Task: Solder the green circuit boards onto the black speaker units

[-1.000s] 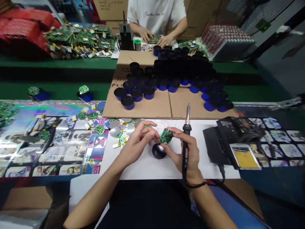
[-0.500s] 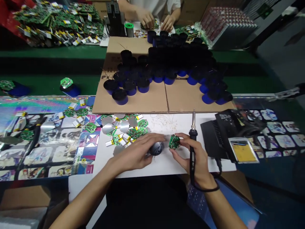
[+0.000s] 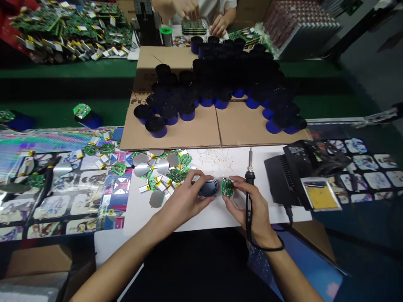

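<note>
Round green circuit board [image 3: 228, 187] is pinched in the fingertips of the right hand [image 3: 254, 209], over a white paper sheet [image 3: 201, 216]. The same hand also clenches a soldering iron [image 3: 249, 178], handle through the palm, tip up and off the paper. Looks like a deliberate grip: the iron stays ready while thumb and fingers are free for the board.

Left hand [image 3: 184, 201] is on a black domed cap [image 3: 209, 188], fingertips on its near edge. Can't tell if it's gripping or just steadying. Cap sits just beside the board, not clearly touching it.

Left of them, within reach, lie loose boards [image 3: 184, 159], small batteries with yellow tabs [image 3: 145, 188] and silver discs [image 3: 141, 170]. Wire scraps [image 3: 215, 157] are on the paper above the hands.

Soldering station [image 3: 280, 180] and yellow sponge tray [image 3: 321, 198] sit right, on the iron's side. Black-and-blue cups [image 3: 156, 127] stand in ranks on cardboard [image 3: 239, 130] beyond. A co-worker's hands [image 3: 219, 25] work at the far side.
</note>
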